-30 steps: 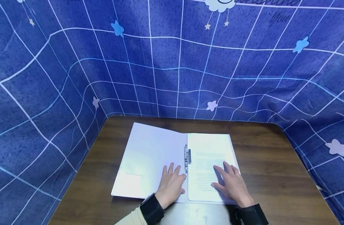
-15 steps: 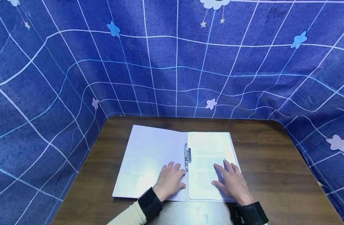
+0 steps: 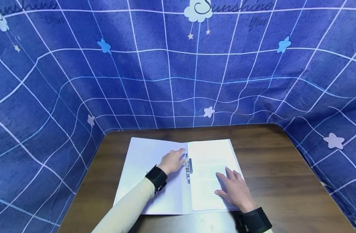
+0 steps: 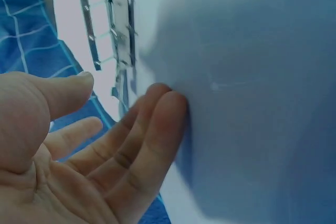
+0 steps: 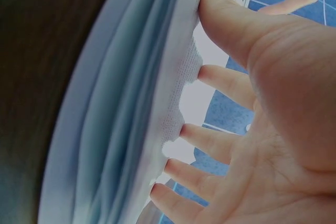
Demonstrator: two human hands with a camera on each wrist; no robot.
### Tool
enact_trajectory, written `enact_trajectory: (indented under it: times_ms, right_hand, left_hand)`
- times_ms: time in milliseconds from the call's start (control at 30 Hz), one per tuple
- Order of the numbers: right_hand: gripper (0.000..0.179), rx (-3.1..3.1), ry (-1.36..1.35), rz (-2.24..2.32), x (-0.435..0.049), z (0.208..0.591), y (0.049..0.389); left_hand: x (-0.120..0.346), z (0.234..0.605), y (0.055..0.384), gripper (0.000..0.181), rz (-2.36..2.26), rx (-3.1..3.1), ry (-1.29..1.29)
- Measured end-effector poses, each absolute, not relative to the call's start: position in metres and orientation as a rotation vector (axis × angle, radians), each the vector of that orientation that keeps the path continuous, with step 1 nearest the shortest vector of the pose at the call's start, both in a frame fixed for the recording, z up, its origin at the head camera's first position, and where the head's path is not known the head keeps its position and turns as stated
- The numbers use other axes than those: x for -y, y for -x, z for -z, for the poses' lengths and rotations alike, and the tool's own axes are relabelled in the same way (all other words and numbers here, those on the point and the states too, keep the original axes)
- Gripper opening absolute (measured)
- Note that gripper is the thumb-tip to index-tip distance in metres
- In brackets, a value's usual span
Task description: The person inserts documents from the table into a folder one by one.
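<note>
A white folder (image 3: pixel 137 161) lies spread flat on the table, its bare inner cover on the left. Printed paper (image 3: pixel 210 152) fills the right half, a stack of edges (image 5: pixel 121 124) in the right wrist view. Along the spine runs a metal binder clip (image 3: pixel 187 170). My left hand (image 3: pixel 171 161) is over the inner cover beside the clip's upper end, fingers loosely bent with nothing between them; the left wrist view has the fingertips close to the white cover, the clip (image 4: pixel 123 22) beyond. My right hand (image 3: pixel 236 189) rests spread fingertips and thumb on the printed sheet.
The brown wooden table (image 3: pixel 268 168) extends around the folder. A blue curtain (image 3: pixel 154 87) with white grid lines and stars surrounds its back and sides. Black bands (image 3: pixel 156 177) circle both wrists.
My left hand has moved from the lower part of the cover up to the clip's upper end. My right hand stays on the paper. The head view has tilted up slightly.
</note>
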State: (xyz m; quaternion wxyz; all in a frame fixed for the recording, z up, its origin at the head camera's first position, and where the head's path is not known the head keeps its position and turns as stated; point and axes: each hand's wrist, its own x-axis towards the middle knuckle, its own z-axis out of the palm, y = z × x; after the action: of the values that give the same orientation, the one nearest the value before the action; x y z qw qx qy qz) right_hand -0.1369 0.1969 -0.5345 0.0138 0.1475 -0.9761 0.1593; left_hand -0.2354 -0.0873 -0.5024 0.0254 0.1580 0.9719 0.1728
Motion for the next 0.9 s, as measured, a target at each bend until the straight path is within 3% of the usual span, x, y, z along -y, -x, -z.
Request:
enact_trajectory:
  times_ms: [233, 400, 667, 900]
  right_hand:
    - [0.066, 3.048, -0.440, -0.532, -0.194, 0.534, 0.134]
    - [0.067, 3.065, -0.407, -0.533, -0.195, 0.534, 0.135]
    - [0.067, 3.093, -0.372, -0.528, -0.193, 0.533, 0.135]
    - [0.067, 3.110, -0.375, -0.511, -0.192, 0.533, 0.136]
  left_hand:
    - [0.080, 0.518, 0.255, 0.028, -0.525, -3.011, -0.436]
    - [0.075, 0.520, 0.263, 0.024, -0.553, -3.038, -0.372]
    - [0.075, 0.517, 0.263, 0.022, -0.637, -3.021, -0.330]
    - [0.074, 0.506, 0.255, 0.004, -0.812, -3.084, -0.399]
